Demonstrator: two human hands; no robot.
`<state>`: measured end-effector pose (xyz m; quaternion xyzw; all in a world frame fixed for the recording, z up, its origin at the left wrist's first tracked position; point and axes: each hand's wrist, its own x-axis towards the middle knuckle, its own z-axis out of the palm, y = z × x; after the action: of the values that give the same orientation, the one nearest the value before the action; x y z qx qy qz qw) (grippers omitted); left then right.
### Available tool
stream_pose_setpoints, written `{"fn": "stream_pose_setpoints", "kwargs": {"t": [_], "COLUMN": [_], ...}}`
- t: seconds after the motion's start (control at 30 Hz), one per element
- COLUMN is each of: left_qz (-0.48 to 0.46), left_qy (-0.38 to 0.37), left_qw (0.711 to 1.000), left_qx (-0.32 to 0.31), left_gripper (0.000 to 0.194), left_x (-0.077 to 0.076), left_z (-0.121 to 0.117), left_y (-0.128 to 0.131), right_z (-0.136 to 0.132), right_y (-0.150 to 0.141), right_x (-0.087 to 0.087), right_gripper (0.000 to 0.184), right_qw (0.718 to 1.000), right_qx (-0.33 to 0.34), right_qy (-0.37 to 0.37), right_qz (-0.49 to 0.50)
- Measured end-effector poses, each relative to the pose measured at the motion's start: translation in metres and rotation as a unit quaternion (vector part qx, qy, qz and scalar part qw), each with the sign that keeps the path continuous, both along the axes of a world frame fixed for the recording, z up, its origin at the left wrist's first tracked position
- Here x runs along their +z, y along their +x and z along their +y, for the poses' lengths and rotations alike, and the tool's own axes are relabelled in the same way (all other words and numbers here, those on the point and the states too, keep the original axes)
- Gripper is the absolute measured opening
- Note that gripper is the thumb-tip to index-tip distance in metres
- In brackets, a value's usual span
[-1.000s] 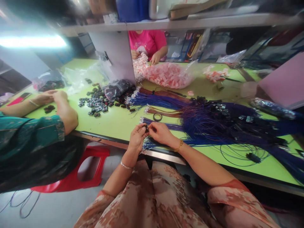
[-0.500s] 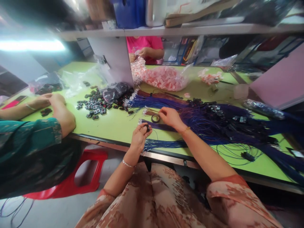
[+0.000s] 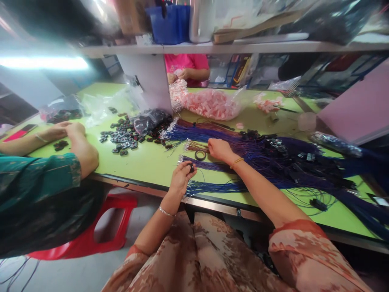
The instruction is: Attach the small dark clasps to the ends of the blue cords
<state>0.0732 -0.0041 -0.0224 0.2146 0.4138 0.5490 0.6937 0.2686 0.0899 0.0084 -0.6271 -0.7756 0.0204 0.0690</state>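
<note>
Between the thumb and fingers of my left hand (image 3: 181, 178) is a small black connector housing (image 3: 191, 167), held just above the table's front edge. My right hand (image 3: 221, 150) is closed over a bundle of brown wires (image 3: 194, 146), whose bare metal tips point left. Its fingertips are partly hidden, so how many wires they pinch cannot be seen. A dark ring, like a roll of tape (image 3: 200, 155), lies left of my right hand. Purple wires (image 3: 206, 164) lie just below the ring, and blue wires (image 3: 212, 187) run along the front edge.
Loose black housings (image 3: 126, 138) are spread at the left, beside a co-worker's hands (image 3: 73, 129). Behind the wires lies a bag of pink connectors (image 3: 209, 104). Another person in pink (image 3: 190, 67) sits across. A shelf (image 3: 243, 48) hangs over the table; a red stool (image 3: 115, 227) stands below.
My right hand has moved slightly right along the brown wires, its fingers more closed. My left hand still holds the black housing. The view has shifted slightly.
</note>
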Motion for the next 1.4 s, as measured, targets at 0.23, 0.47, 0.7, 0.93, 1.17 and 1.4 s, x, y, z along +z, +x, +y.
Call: {"fn": "stream_pose_setpoints", "kwargs": {"t": [0.23, 0.47, 0.7, 0.93, 1.17, 1.4], "left_qz": [0.001, -0.007, -0.012, -0.002, 0.007, 0.034], "left_qy": [0.002, 0.012, 0.013, -0.005, 0.0, 0.004], "left_qw": [1.0, 1.0, 1.0, 1.0, 0.999, 0.999], "left_qx": [0.003, 0.009, 0.008, -0.014, -0.038, -0.041], "left_gripper": [0.019, 0.022, 0.019, 0.016, 0.017, 0.017], "left_x": [0.003, -0.002, 0.0, 0.005, 0.006, 0.005], "left_z": [-0.002, -0.001, 0.0, 0.001, 0.001, 0.0], "left_y": [0.001, 0.0, 0.001, 0.001, -0.001, 0.003], "right_z": [-0.007, -0.036, -0.062, -0.069, -0.069, -0.07], "right_y": [-0.033, -0.045, -0.035, -0.033, -0.032, -0.033], "right_x": [0.012, 0.018, 0.006, 0.003, 0.003, -0.004], "right_gripper": [0.016, 0.011, 0.007, 0.007, 0.006, 0.009], "right_qw": [0.98, 0.932, 0.929, 0.934, 0.944, 0.943], "right_qx": [0.101, 0.189, 0.179, 0.208, 0.234, 0.271], "right_qy": [0.037, 0.026, 0.02, 0.055, 0.085, 0.097], "right_qz": [0.168, 0.309, 0.323, 0.284, 0.215, 0.169]}}
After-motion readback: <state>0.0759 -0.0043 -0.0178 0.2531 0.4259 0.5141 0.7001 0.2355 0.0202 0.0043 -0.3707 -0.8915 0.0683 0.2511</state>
